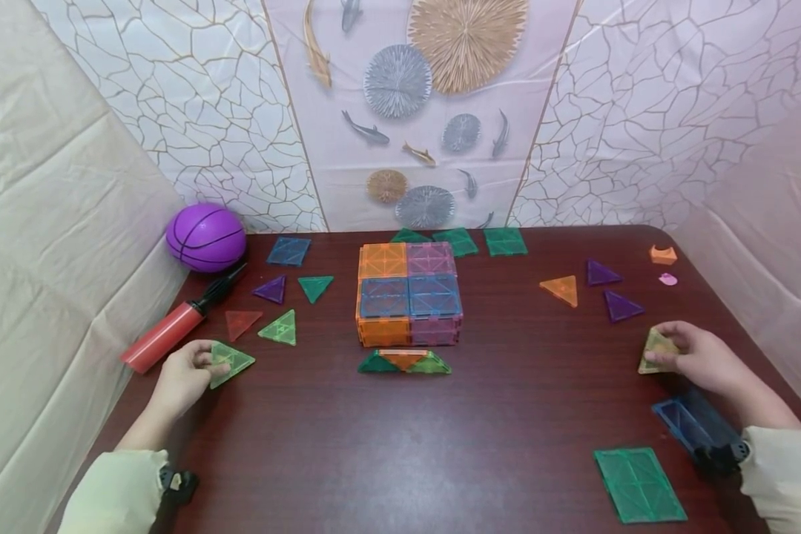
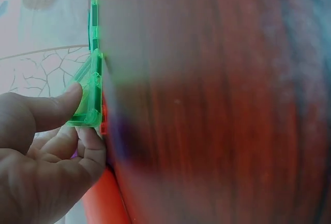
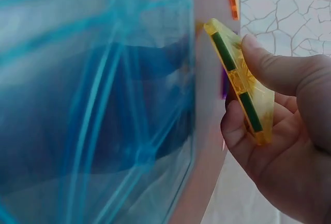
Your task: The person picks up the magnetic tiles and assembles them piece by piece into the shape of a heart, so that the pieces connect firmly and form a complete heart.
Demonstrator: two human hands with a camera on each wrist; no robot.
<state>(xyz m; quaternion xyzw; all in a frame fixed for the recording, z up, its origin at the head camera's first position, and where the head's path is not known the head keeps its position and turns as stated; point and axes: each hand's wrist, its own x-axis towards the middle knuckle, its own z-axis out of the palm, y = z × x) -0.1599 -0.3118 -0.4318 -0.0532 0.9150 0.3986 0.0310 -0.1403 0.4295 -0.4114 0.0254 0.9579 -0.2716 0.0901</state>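
Note:
My left hand (image 1: pixel 188 371) pinches a light green triangle magnetic tile (image 1: pixel 232 363) between thumb and fingers, low over the table's left side. In the left wrist view the same green tile (image 2: pixel 94 92) appears nearly edge-on. Over at the right, my right hand (image 1: pixel 704 356) pinches a yellow triangle magnetic tile (image 1: pixel 658 350); its edge with dark magnet strips faces the right wrist camera (image 3: pixel 238 81). In the middle stands a block of orange, purple and blue square tiles (image 1: pixel 409 297). Before it is a low row of green, orange and light green triangle tiles (image 1: pixel 404 362).
Left: a purple ball (image 1: pixel 207 237), a red pump (image 1: pixel 167 335) and several loose tiles, including a red triangle (image 1: pixel 242 323). Right: an orange triangle (image 1: pixel 562 290), purple triangles (image 1: pixel 621 305), a blue tile piece (image 1: pixel 697 423) beside my forearm and a large green square (image 1: pixel 639 483). Green tiles (image 1: pixel 505 241) lie behind the block.

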